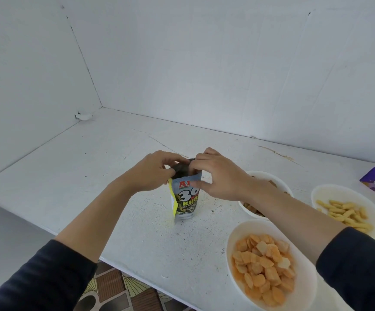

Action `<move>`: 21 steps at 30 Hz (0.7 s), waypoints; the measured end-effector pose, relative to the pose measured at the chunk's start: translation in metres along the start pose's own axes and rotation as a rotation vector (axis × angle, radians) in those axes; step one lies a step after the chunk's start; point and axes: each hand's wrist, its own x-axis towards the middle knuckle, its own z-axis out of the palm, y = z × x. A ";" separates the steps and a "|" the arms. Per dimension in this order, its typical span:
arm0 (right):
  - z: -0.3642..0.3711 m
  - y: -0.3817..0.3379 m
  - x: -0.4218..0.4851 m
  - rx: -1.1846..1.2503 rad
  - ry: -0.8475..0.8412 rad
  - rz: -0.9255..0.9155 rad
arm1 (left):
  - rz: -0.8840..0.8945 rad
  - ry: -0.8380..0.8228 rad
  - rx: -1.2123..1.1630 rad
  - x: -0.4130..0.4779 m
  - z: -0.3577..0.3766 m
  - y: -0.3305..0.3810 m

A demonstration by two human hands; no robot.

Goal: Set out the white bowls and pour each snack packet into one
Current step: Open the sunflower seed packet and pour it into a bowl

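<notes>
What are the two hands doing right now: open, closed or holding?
Left hand: pinches the snack packet top.
Right hand: pinches the same packet's top.

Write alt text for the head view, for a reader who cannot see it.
Left hand and right hand pinch the top of an upright snack packet on a white table. Three white bowls of snacks sit to its right.
</notes>
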 end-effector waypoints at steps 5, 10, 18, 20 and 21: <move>0.003 -0.001 0.005 -0.019 -0.098 -0.023 | 0.021 0.016 -0.004 0.001 0.001 0.001; -0.003 -0.003 0.010 0.011 -0.136 -0.028 | -0.054 0.127 0.049 0.003 0.001 0.001; -0.004 -0.005 0.007 -0.114 -0.054 -0.024 | -0.049 0.142 -0.217 -0.002 0.004 -0.011; -0.002 -0.004 0.007 -0.130 0.049 -0.009 | -0.087 0.110 -0.388 -0.008 0.006 -0.015; -0.001 -0.004 0.008 -0.117 0.107 0.000 | -0.101 0.091 -0.474 -0.011 0.006 -0.018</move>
